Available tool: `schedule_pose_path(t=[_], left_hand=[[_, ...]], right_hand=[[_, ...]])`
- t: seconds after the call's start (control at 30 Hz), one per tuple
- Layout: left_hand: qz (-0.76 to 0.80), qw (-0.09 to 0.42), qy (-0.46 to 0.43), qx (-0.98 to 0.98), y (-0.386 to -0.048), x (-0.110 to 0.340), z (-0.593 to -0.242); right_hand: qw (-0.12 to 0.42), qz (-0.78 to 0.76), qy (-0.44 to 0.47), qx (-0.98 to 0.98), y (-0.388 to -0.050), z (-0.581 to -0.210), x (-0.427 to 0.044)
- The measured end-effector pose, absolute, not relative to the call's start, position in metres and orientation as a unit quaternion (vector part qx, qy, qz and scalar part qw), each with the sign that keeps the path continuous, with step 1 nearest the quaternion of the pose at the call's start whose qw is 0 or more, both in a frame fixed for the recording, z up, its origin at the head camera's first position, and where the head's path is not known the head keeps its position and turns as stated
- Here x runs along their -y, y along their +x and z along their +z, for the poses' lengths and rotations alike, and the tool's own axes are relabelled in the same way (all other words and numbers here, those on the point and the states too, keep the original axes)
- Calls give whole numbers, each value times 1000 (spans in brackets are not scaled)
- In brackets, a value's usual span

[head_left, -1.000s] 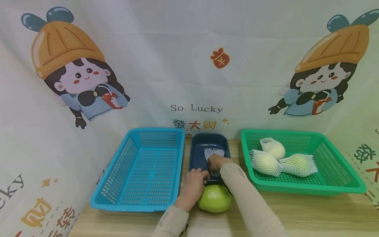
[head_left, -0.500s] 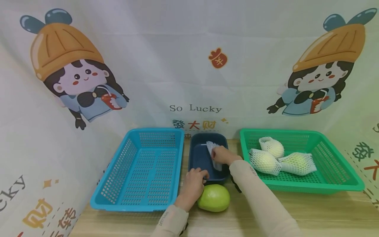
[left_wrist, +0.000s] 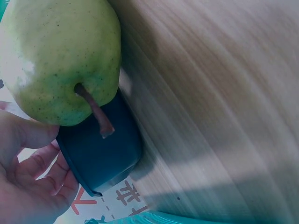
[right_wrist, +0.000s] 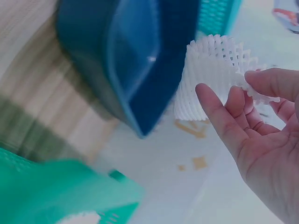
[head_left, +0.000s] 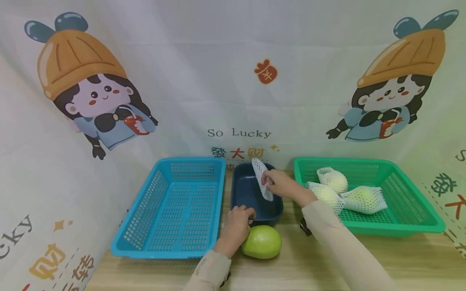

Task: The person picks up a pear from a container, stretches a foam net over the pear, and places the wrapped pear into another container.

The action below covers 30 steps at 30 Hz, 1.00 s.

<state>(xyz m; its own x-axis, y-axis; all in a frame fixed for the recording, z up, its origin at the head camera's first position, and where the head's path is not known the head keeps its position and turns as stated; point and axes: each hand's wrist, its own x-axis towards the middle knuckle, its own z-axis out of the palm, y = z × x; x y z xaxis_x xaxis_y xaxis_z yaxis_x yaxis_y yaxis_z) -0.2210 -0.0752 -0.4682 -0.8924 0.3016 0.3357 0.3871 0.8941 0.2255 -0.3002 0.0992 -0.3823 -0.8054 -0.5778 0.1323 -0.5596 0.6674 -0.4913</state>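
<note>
My right hand (head_left: pixel 280 184) pinches a white foam fruit net (head_left: pixel 261 178) between thumb and fingers, holding it raised over the small dark blue tub (head_left: pixel 242 202). In the right wrist view the flattened net (right_wrist: pixel 205 77) hangs beside the tub's rim. My left hand (head_left: pixel 237 226) grips the tub's front left rim, fingers hooked over the edge and thumb outside. Just in front of the tub, a bare green pear (head_left: pixel 262 242) lies on the wooden table, close to the left wrist. The left wrist view shows its brown stem and speckled skin.
A light blue basket (head_left: pixel 222 190) stands to the left of the tub. On the right, a green basket (head_left: pixel 411 226) holds 3 pale fruits in foam nets (head_left: pixel 365 200). A printed white cloth (head_left: pixel 174 101) hangs close behind the containers.
My right hand has lifted the foam net up from inside the tub and moved a little up and right. The left hand stays at the rim, and the pear keeps its place.
</note>
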Motion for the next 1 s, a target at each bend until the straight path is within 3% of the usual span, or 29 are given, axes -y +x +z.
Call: schedule_pose_path(t=[0.17,1.0], left_hand=[[-146,151,-181,961,-221,75,-467],[-167,126,-173,962,-222,75,-465]], right_hand=[[-27,-294,-323,-899,-276,-370,-112],[-114,-365,-328,-864,-163,-376,-171]])
